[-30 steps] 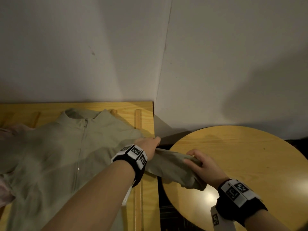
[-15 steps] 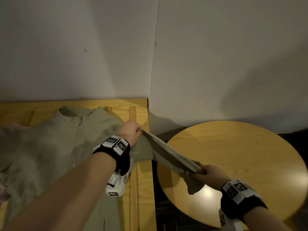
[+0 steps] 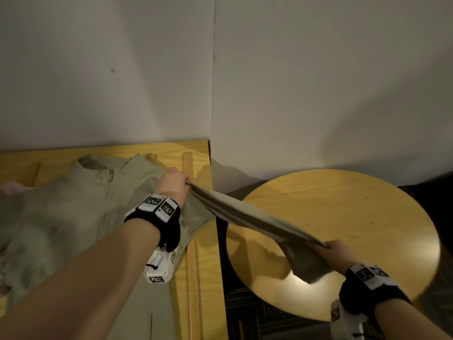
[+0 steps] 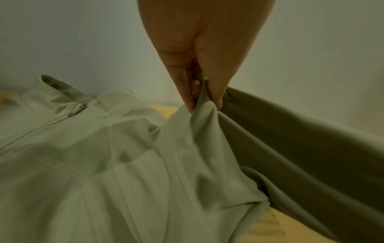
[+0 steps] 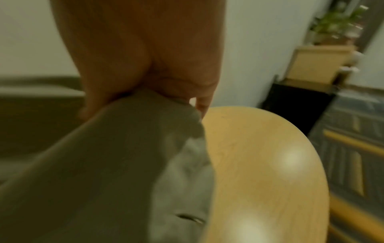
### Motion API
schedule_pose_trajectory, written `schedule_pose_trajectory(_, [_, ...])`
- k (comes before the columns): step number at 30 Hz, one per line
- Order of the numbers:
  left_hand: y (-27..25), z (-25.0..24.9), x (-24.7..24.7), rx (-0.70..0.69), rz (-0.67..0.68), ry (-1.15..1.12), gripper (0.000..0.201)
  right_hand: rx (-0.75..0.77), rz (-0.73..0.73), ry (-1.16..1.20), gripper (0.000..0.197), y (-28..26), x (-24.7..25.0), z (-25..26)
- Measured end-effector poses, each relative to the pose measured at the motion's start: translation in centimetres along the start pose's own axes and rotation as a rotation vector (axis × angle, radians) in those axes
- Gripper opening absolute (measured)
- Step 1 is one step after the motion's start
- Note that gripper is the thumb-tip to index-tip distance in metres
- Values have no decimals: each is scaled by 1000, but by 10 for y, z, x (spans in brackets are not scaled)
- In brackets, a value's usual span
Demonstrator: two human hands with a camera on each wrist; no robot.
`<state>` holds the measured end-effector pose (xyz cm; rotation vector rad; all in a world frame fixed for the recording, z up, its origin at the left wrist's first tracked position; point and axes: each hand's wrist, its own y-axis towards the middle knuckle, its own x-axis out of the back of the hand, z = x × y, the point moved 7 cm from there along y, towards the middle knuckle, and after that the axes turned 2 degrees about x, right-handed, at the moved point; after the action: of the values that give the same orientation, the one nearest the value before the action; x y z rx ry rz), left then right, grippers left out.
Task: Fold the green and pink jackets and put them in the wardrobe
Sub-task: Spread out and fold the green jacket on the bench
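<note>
The pale green jacket (image 3: 73, 217) lies zip-up on the wooden table (image 3: 206, 278), collar toward the wall. Its right sleeve (image 3: 250, 217) is stretched taut through the air, out over the round table. My left hand (image 3: 175, 182) pinches the sleeve at the shoulder seam; the left wrist view shows thumb and fingers (image 4: 187, 95) clamped on the green jacket (image 4: 124, 164). My right hand (image 3: 339, 251) grips the cuff end (image 5: 145, 115) above the round table. A bit of the pink jacket (image 3: 11, 188) shows at the far left edge, mostly under the green one.
A round wooden table (image 3: 367, 217) stands right of the rectangular one, with a dark gap (image 3: 221, 266) between them. A white wall (image 3: 220, 69) backs both. In the right wrist view a wooden cabinet (image 5: 318, 62) with a plant stands farther off.
My right hand has pulled the cuff out to the right, stretching the slack sleeve taut. My left hand slid up the sleeve to the shoulder and pinched it.
</note>
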<state>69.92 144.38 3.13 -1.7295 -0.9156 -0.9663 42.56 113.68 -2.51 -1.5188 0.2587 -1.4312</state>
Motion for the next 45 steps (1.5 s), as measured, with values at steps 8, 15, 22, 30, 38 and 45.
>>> schedule_pose_trajectory(8, [-11, -4, -3, -59, -30, -169, 26, -23, 7, 391, 30, -21, 3, -8])
schedule_pose_trajectory(15, [-58, -50, -14, -250, 58, -312, 33, 146, 117, 596, 13, -40, -11, 46])
schedule_pose_trajectory(22, [-137, -88, -33, -472, 258, -320, 23, 433, 409, 788, 31, -82, -48, 139])
schedule_pose_trajectory(30, [-148, -24, -21, -197, 147, -478, 55, 604, 465, 851, 61, -130, -78, 223])
schedule_pose_trajectory(38, [-140, 49, 9, -84, 60, -692, 53, 665, 510, 632, 44, -156, -110, 284])
schedule_pose_trajectory(45, [-126, 147, 73, 25, -147, -569, 28, 641, 279, 789, 24, -138, -120, 308])
